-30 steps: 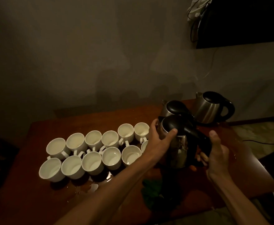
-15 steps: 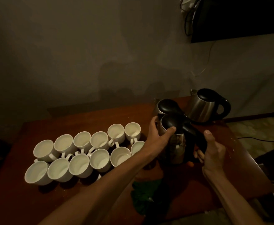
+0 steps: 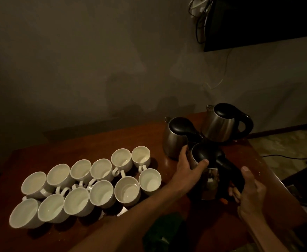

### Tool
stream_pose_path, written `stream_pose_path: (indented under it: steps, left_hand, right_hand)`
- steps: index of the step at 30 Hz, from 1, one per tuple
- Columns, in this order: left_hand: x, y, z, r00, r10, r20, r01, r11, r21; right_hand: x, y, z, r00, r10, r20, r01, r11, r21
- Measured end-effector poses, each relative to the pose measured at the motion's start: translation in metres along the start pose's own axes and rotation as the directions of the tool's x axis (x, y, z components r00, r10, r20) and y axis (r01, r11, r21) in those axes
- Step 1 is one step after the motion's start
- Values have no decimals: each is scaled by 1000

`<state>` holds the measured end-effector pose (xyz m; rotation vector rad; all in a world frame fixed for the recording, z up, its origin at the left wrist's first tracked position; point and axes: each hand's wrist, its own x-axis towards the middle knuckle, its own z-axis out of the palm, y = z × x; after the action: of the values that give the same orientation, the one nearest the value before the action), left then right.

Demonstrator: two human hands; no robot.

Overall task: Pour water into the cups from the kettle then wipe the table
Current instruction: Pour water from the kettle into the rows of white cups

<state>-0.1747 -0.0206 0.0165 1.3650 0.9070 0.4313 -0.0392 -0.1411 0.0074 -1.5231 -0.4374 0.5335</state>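
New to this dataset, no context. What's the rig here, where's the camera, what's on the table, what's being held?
No robot: a person works with bare hands, filmed by one wide-angle camera worn on the head, looking forward and down. On the wooden table stand twelve white cups in two rows and three steel kettles with black lids. The right hand grips the handle of the nearest kettle, and the left hand steadies its top. The other two kettles stand behind it. A green cloth lies at the near edge. The light is dim, so the cups' contents are unclear.
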Motion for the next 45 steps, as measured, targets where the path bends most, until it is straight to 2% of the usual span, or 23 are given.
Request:
stream_pose_path:
  steps: [17, 27, 32, 40, 43, 45]
  left_hand:
    - [11, -49, 2, 1000, -27, -8, 27, 997, -66]
    - [6, -50, 1, 999, -27, -43, 25, 998, -54]
    - [7, -42, -6, 999, -2, -52, 0, 999, -46]
    - [1, -36, -17, 996, -63, -58, 50, 977, -207]
    - [6, -40, -18, 991, 5, -130, -20, 993, -112]
    - [7, -39, -22, 992, 36, -120, -51, 991, -126]
  right_hand:
    - [6, 40, -2, 997, 71, 24, -70, 997, -44]
    - [8, 43, -1, 995, 104, 8, -103, 991, -85]
    - [12, 41, 7, 995, 87, 43, -84, 994, -67]
    - [16, 40, 17, 994, 49, 95, -40, 994, -97]
    - [15, 38, 22, 995, 46, 89, -37, 993, -108]
    - [15, 33, 26, 996, 43, 80, -33, 992, -122]
